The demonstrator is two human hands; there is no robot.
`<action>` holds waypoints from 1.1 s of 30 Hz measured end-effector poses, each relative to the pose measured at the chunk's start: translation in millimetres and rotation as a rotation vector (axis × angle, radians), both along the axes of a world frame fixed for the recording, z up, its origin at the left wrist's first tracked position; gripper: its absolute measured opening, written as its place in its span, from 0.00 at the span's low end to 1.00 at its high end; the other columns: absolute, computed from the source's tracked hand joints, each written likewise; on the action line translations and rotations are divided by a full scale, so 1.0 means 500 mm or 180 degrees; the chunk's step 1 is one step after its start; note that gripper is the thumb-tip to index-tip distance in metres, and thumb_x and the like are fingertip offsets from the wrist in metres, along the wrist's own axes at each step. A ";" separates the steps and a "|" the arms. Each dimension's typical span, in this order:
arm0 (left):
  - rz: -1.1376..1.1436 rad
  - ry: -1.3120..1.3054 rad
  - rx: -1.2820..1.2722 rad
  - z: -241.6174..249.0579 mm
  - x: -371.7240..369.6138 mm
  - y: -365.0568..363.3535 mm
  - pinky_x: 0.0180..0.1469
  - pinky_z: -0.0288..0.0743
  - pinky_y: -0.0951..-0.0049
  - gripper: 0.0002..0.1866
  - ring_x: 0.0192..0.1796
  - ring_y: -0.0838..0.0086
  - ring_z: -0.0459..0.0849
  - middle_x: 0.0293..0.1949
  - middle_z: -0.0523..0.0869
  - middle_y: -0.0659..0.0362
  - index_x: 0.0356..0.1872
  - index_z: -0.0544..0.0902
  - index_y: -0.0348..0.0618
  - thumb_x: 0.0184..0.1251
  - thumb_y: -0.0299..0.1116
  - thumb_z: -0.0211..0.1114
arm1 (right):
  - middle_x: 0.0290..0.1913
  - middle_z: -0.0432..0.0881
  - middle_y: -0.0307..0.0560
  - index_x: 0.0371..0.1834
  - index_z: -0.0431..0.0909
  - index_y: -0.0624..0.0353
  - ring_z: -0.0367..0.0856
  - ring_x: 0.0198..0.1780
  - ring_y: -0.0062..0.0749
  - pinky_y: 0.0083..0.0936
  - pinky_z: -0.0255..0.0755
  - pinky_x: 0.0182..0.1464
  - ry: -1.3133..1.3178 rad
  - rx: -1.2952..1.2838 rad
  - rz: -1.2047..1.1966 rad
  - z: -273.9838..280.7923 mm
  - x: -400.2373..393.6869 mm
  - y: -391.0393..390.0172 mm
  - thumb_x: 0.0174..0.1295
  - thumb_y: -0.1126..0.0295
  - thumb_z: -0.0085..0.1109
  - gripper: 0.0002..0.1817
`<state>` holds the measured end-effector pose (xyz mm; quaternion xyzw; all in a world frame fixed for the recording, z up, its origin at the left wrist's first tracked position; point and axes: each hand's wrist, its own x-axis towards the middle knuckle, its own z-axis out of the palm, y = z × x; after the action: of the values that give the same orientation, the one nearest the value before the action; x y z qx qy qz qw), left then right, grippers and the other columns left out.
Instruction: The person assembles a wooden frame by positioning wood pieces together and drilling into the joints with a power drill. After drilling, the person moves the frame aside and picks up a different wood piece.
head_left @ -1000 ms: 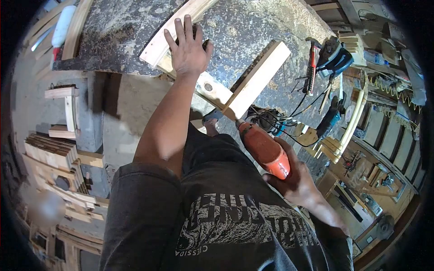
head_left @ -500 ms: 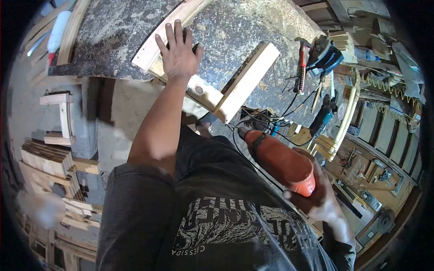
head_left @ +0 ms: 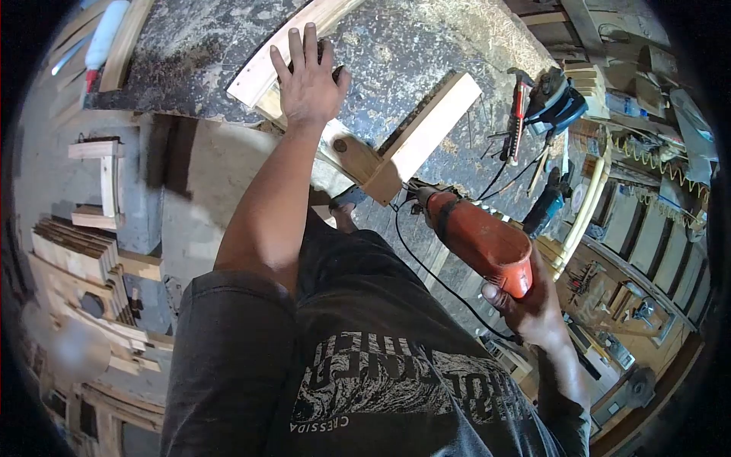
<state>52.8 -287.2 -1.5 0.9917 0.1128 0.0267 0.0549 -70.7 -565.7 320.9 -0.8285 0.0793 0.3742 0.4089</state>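
My left hand (head_left: 311,90) lies with fingers spread on a wooden frame (head_left: 259,80) of pale boards, pressing on it at the table's near edge. A short board (head_left: 430,135) joins the frame at its right end, and its near end overhangs the edge. A dark round knot marks the crosspiece (head_left: 346,152) beside my wrist. My right hand (head_left: 537,308) is wrapped round the rear of an orange-red power drill (head_left: 483,244). The drill points up and left, its chuck (head_left: 419,196) right beside the short board's near end. The bit's tip is hidden.
The dark, worn workbench (head_left: 190,68) holds a hammer (head_left: 519,95) and a blue power tool (head_left: 560,110) at the right. Another teal tool (head_left: 544,209) hangs at the bench's right edge. A black cord (head_left: 426,270) loops below the drill. Stacked boards (head_left: 76,259) stand at the left.
The drill has moved up and to the right, its chuck now beside the short board's end instead of below it. My left hand stays on the frame; the view has shifted slightly.
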 end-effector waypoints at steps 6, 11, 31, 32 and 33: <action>0.0036 -0.0006 0.0122 -0.006 0.001 -0.001 0.82 0.34 0.33 0.35 0.86 0.54 0.44 0.84 0.54 0.52 0.79 0.70 0.52 0.78 0.58 0.51 | 0.69 0.76 0.55 0.78 0.60 0.66 0.74 0.70 0.37 0.37 0.67 0.73 0.0001 -0.0109 0.0159 0.001 0.007 0.003 0.63 0.62 0.78 0.46; 0.0045 -0.0015 0.0134 -0.008 0.002 -0.001 0.82 0.34 0.33 0.35 0.86 0.54 0.45 0.84 0.54 0.52 0.79 0.70 0.53 0.78 0.58 0.52 | 0.69 0.76 0.55 0.78 0.60 0.65 0.74 0.70 0.37 0.37 0.66 0.73 0.0025 -0.0133 0.0201 0.003 0.012 0.007 0.63 0.62 0.78 0.46; 0.0046 -0.0079 0.0197 -0.016 0.000 0.001 0.81 0.35 0.32 0.34 0.86 0.54 0.44 0.84 0.54 0.53 0.78 0.71 0.54 0.79 0.59 0.49 | 0.69 0.77 0.54 0.78 0.61 0.62 0.75 0.70 0.36 0.37 0.67 0.73 0.0151 -0.0466 0.0536 -0.001 0.036 0.005 0.62 0.68 0.77 0.44; 0.0047 -0.0064 0.0200 -0.015 0.000 0.001 0.81 0.35 0.32 0.34 0.86 0.54 0.44 0.84 0.54 0.53 0.78 0.71 0.54 0.79 0.59 0.50 | 0.69 0.77 0.54 0.78 0.61 0.62 0.75 0.71 0.36 0.37 0.67 0.74 0.0166 -0.0458 0.0517 -0.003 0.039 0.012 0.62 0.68 0.77 0.44; 0.0043 -0.0048 0.0199 -0.014 0.000 0.000 0.81 0.35 0.32 0.34 0.86 0.54 0.44 0.85 0.54 0.53 0.78 0.70 0.54 0.78 0.59 0.50 | 0.69 0.78 0.54 0.78 0.61 0.61 0.75 0.71 0.37 0.37 0.67 0.74 0.0184 -0.0454 0.0495 -0.005 0.042 0.016 0.62 0.67 0.77 0.44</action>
<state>52.7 -287.2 -8.7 0.9919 0.1183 0.0380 0.0246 -49.7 -557.7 318.5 -0.8481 0.0529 0.4219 0.3162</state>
